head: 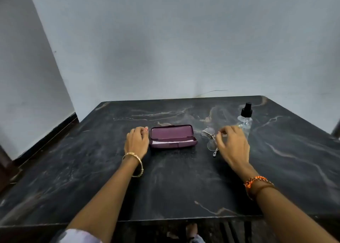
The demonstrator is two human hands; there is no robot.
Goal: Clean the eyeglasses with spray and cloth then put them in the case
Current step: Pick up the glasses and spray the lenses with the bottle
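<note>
A maroon eyeglass case (173, 136) lies open in the middle of the dark marbled table (165, 184), with a pale cloth or lining strip showing inside its lower half. My left hand (137, 141) rests at the case's left end, fingers curled and touching it. Thin-framed eyeglasses (209, 138) lie on the table to the right of the case. My right hand (232, 145) hovers just over their right side, fingers spread and bent, partly covering them. A clear spray bottle (245, 118) with a black nozzle stands upright behind my right hand.
The table backs against a pale wall, and a second wall with a dark skirting runs along the left. A thin wire lies at the table's back edge. The table's front edge is near my body; feet and dark floor slats show below it.
</note>
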